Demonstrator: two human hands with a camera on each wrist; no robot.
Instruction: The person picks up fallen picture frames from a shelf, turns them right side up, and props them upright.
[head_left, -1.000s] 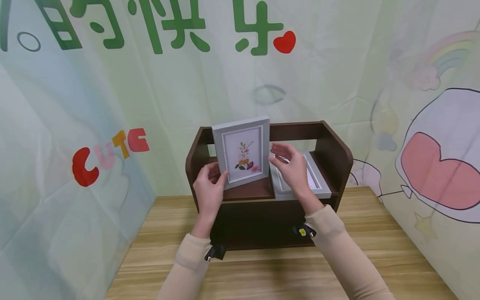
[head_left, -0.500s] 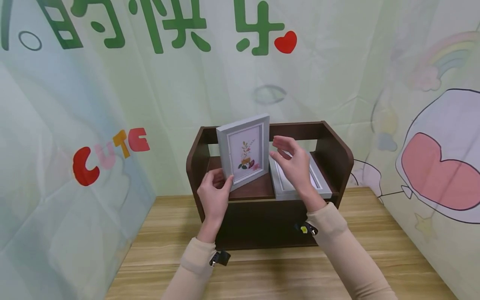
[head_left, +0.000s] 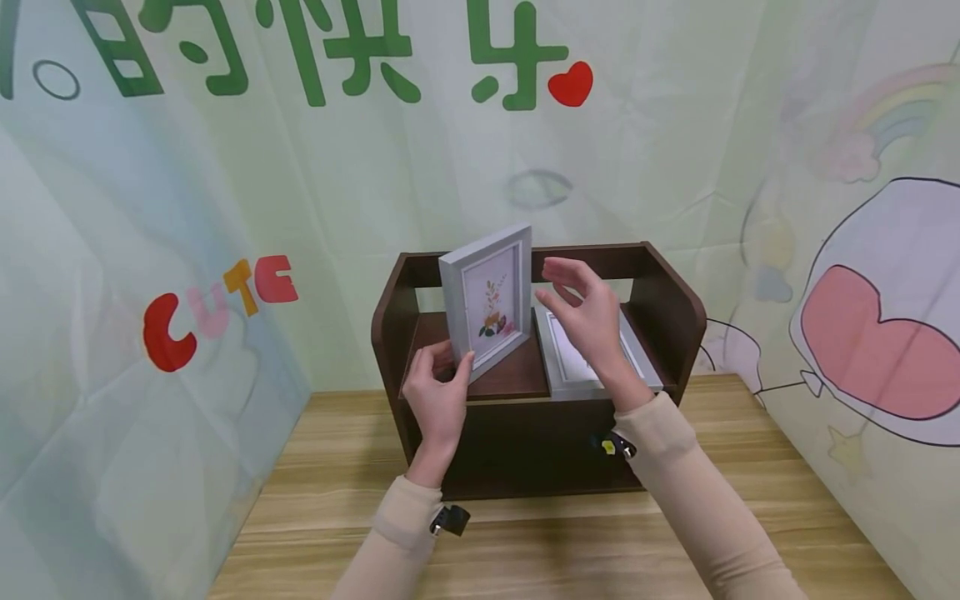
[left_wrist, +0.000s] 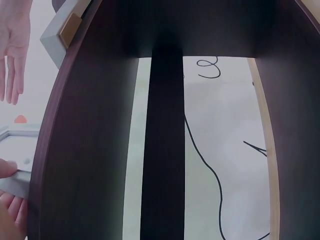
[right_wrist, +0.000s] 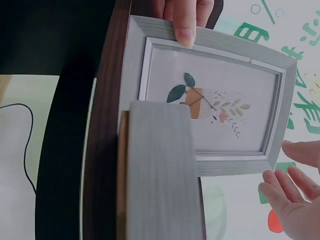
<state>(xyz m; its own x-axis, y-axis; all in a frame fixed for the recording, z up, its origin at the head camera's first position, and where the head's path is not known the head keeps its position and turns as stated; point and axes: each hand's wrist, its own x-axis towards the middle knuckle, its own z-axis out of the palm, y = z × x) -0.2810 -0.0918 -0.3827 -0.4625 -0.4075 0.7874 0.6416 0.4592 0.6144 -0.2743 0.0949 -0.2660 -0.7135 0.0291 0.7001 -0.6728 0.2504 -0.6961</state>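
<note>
A grey picture frame (head_left: 452, 312) with a floral print stands upright on the upper shelf of a dark brown desktop rack (head_left: 525, 442). It is turned at an angle to the rack's front. My left hand (head_left: 437, 406) pinches its lower left corner, the thumb on the front face, as the right wrist view shows too. My right hand (head_left: 588, 321) hovers just off the frame's right edge, fingers softly curved and holding nothing. Beneath that hand, a second grey picture frame (head_left: 558, 379) lies flat on the shelf, partly covered by the hand; its edge (right_wrist: 160, 175) fills the right wrist view's foreground.
The rack has raised side panels (head_left: 671, 321) and a back rail (head_left: 588, 262). It stands on a wood-grain table (head_left: 322, 483), close to a printed cloth backdrop (head_left: 420, 175). Inside the rack, the left wrist view shows a dark crossbar (left_wrist: 165, 150) and a black cable (left_wrist: 215, 175) behind.
The standing picture frame has swung round, its left edge coming forward and rightward. My left hand has moved right with it. My right hand has risen slightly and stays off the frame.
</note>
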